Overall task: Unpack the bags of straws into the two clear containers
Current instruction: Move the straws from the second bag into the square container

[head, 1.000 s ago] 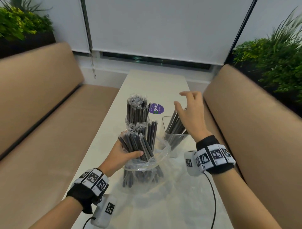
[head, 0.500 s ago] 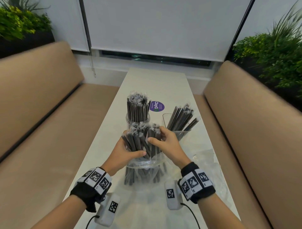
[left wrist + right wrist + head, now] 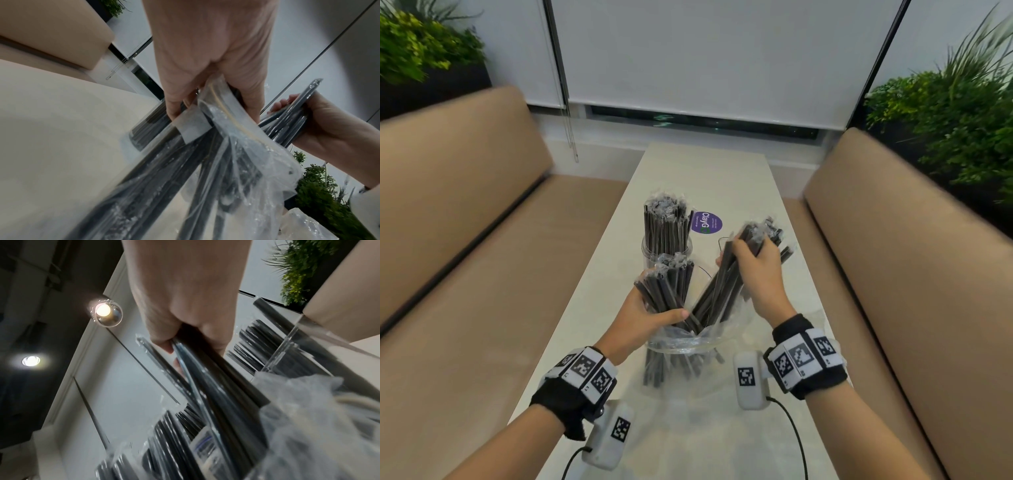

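My left hand (image 3: 655, 308) grips a clear plastic bag (image 3: 688, 346) of black wrapped straws (image 3: 671, 287), held upright over the table. My right hand (image 3: 755, 248) grips a handful of straws (image 3: 722, 284) that slants up and to the right, with its lower ends still inside the bag's mouth. Behind the bag, a round clear container (image 3: 654, 250) is packed with upright straws. The square clear container (image 3: 287, 347) holds some leaning straws and is mostly hidden behind my right hand in the head view. In the left wrist view my left hand (image 3: 205, 91) pinches plastic and straws together.
The long pale table (image 3: 705, 171) runs between two tan sofas (image 3: 465, 240) (image 3: 911, 257). A purple round sticker (image 3: 707, 222) lies behind the containers. Loose clear plastic (image 3: 304, 224) lies on the table by the bag. Plants stand in both far corners.
My right hand came back from above the square container, took hold of a handful of straws in the bag and has lifted it up and to the right. My left hand kept holding the bag.
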A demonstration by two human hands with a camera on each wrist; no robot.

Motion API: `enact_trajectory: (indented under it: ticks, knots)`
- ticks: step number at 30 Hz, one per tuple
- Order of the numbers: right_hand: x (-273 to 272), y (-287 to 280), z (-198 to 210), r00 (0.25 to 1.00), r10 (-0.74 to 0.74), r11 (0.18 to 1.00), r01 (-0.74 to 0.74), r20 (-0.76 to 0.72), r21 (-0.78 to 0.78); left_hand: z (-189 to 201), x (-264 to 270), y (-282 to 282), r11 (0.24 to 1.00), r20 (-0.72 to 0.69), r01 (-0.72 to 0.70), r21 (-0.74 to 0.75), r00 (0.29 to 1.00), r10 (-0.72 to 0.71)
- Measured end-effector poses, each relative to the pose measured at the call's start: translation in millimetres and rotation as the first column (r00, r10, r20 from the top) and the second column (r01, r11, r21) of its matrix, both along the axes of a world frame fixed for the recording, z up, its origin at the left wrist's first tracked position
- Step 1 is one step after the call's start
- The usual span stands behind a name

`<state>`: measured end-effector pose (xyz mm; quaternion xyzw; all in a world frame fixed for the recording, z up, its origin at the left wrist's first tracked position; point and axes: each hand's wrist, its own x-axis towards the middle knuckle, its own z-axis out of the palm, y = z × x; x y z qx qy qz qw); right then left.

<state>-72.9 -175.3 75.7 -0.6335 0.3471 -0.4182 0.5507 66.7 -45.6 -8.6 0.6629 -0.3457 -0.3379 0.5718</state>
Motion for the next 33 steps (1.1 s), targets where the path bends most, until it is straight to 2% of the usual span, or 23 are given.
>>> enact_trajectory:
  ticks: [3, 5, 9, 12, 18, 21, 24, 27, 30, 33]
  knots:
    - [-0.6, -11.9, 3.5, 0.991, -0.086, 0.995, 0.080, 0.098, 0.066, -0.3, -1.0, -1.1, 1.000, -0.020, -0.006, 0.010, 1.000, 0.006]
    - [3.6, -13.8, -5.5, 0.990, -0.095, 0.993, 0.087, 0.103, 0.085, -0.6, -3.2, -1.4, 1.000, -0.028, 0.004, 0.020, 1.000, -0.004]
    - [9.8, 2.1, -44.2, 0.995, 0.023, 0.994, -0.033, 0.099, 0.100, 2.6, -9.7, -2.6, 1.000, -0.042, 0.000, 0.002, 0.999, 0.000]
    - [8.8, 21.5, -56.9, 0.990, 0.110, 0.988, -0.119, 0.091, 0.094, 3.4, -11.3, -4.3, 0.999, -0.042, -0.038, -0.005, 0.998, 0.037]
    - [5.9, 35.5, -58.7, 0.944, 0.321, 0.947, -0.323, -0.081, -0.003, 4.5, -14.4, -4.8, 0.999, -0.074, -0.047, -0.023, 0.996, 0.045]
    - [7.0, 33.4, -56.3, 0.957, 0.248, 0.960, -0.264, -0.152, -0.092, 4.7, -13.2, -2.5, 0.999, -0.081, -0.050, -0.021, 0.996, 0.048]
    - [4.0, 19.1, -34.9, 0.976, 0.192, 0.975, -0.202, -0.101, -0.094, 6.1, -10.1, -0.3, 0.998, -0.065, -0.067, 0.006, 0.996, 0.068]
    - [-3.6, -3.4, 11.5, 0.994, 0.106, 0.986, -0.108, -0.020, -0.131, 6.6, -4.8, 1.5, 0.996, -0.068, -0.084, 0.035, 0.994, 0.086]
    - [-16.9, -27.9, 70.2, 0.990, 0.018, 0.977, 0.013, 0.141, -0.214, 6.3, -2.3, 3.8, 0.996, -0.070, -0.084, 0.042, 0.994, 0.087]
    - [-32.6, -53.2, 116.3, 0.936, -0.029, 0.967, 0.115, 0.350, -0.227, 5.9, -2.9, 6.3, 0.995, -0.083, -0.096, 0.032, 0.992, 0.099]
